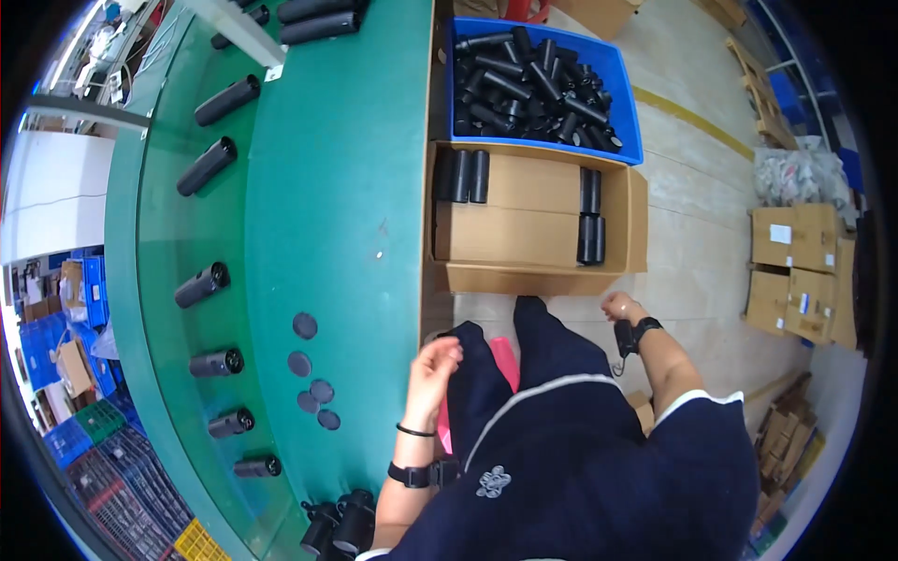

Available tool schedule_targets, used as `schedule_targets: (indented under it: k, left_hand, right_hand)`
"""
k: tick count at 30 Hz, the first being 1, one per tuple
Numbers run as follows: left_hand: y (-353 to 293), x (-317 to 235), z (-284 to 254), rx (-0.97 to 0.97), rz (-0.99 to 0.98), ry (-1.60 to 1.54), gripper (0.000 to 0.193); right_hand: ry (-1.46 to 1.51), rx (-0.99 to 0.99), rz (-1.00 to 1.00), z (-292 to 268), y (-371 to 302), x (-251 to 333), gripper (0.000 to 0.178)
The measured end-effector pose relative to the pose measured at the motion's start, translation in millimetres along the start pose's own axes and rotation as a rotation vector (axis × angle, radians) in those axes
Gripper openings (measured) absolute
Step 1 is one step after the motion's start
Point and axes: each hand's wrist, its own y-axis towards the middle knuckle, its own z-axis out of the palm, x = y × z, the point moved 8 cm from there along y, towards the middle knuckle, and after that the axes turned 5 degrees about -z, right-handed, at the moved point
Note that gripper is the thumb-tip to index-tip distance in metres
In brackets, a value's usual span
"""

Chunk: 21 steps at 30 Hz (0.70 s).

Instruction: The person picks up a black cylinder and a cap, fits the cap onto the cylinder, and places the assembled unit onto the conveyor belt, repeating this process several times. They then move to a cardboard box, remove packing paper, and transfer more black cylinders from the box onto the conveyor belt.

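My left hand (432, 369) is raised at the right edge of the green table (337, 206), its fingers curled in with nothing visible in them. My right hand (619, 306) hangs by the near right corner of an open cardboard box (524, 234), fingers loosely closed and no object showing. Inside that box, black cylinders (479, 176) stand along the far left, and more black cylinders (590, 238) line the right wall. Several dark round discs (304, 325) lie on the table to the left of my left hand.
Beyond the box sits a blue bin (631, 117) heaped with black cylindrical parts (543, 84). Black cylinders (203, 283) lie spaced along a green strip at the left. Black containers (354, 524) stand near my left forearm. Stacked cartons (795, 238) are at the right.
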Motion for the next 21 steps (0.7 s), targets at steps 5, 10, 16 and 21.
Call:
schedule_targets:
  k: [5, 10, 16, 21]
  left_hand:
    - [99, 71, 48, -0.004, -0.317, 0.021, 0.021]
    - [275, 76, 71, -0.111, -0.194, 0.15, 0.023]
    - [454, 50, 30, -0.469, 0.155, 0.511, 0.038]
    - [525, 21, 21, -0.742, 0.326, 1.099, 0.065]
  right_hand:
    - [0.042, 0.047, -0.418, 18, 82, 148, 0.017]
    - [0.385, 0.07, -0.335, 30, 186, 153, 0.017]
    - [0.098, -0.091, -0.416, 39, 285, 160, 0.02]
    - [0.317, -0.009, -0.436, 71, 342, 228, 0.035]
